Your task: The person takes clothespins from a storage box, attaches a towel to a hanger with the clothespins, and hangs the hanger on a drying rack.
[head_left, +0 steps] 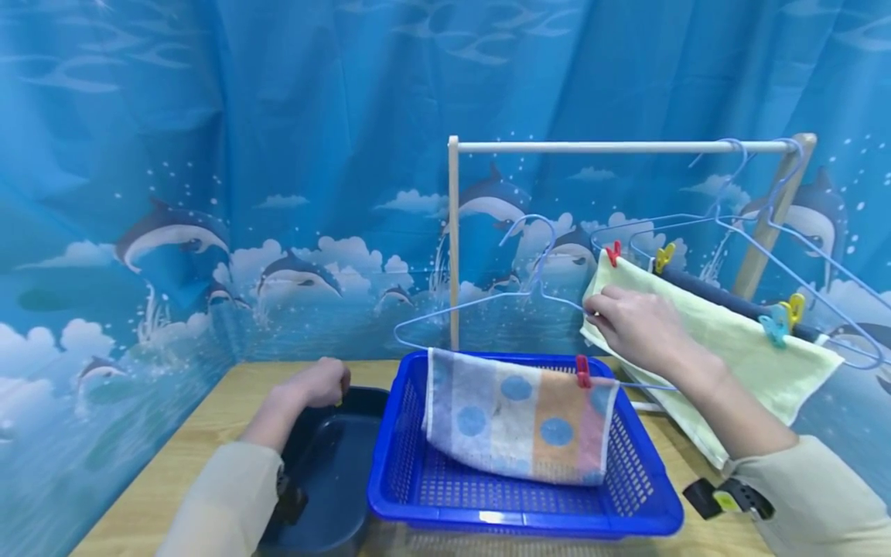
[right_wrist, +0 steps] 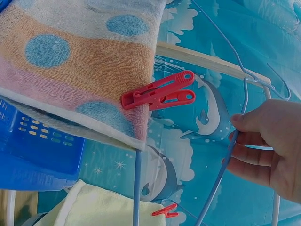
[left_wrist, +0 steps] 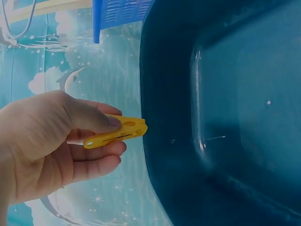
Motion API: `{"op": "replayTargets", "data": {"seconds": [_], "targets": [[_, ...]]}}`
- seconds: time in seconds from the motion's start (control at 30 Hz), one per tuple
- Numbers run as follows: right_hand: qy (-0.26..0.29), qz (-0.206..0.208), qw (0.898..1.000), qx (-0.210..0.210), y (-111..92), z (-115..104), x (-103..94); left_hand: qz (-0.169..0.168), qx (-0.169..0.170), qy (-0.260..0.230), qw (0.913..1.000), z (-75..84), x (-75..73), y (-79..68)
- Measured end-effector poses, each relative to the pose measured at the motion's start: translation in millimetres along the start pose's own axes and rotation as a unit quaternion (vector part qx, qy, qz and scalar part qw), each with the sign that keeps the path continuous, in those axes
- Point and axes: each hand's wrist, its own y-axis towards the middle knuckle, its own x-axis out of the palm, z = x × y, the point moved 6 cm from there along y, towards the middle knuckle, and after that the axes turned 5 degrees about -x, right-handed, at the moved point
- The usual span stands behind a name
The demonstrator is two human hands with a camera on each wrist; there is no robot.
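Observation:
My left hand (head_left: 322, 382) pinches a yellow clothespin (left_wrist: 123, 132) between thumb and fingers at the far rim of a dark basin (left_wrist: 164, 84). With curled fingers my right hand (head_left: 636, 323) grips the shoulder wire of a blue hanger (head_left: 480, 300), holding it above the blue basket (head_left: 390, 472). Over the hanger's lower bar is folded a towel (head_left: 497, 402) with coloured stripes and blue dots. A red clothespin (right_wrist: 157, 90) clips the towel at its right end; no pin shows at its left end.
Behind the basket stands a drying rack (head_left: 592, 147). From its right end hang hangers, one with a pale yellow cloth (head_left: 703, 333) and one with a dark cloth (head_left: 710, 292), pinned by coloured clothespins. The wooden table (head_left: 202, 433) extends left of the basin.

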Motion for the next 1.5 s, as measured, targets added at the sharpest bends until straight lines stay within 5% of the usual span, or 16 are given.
{"op": "replayTargets", "data": {"seconds": [0.3,0.5,0.73,0.97,1.23,1.5], "targets": [[-0.007,0.010,1.000,-0.008,1.5,-1.9,1.1,-0.005,-0.005,0.010,0.9999,1.0,-3.5,-1.1],[-0.016,0.050,0.998,-0.024,1.2,-3.2,0.5,-0.018,-0.022,-0.016,0.9995,1.1,-3.4,-1.9],[-0.016,0.038,0.999,-0.015,1.4,-2.5,1.5,-0.035,-0.049,-0.057,0.9965,0.2,-0.2,-6.6],[-0.009,0.014,1.000,-0.005,0.9,-2.2,2.7,-0.014,-0.033,-0.089,0.9953,-2.5,-5.5,-8.8],[-0.005,0.010,1.000,-0.009,0.2,-3.0,5.2,0.035,0.002,-0.026,0.9991,-0.5,-16.0,-12.8],[-0.006,0.002,1.000,-0.002,0.5,-3.2,6.7,0.069,0.012,-0.018,0.9974,6.2,-29.7,-21.6]]}}
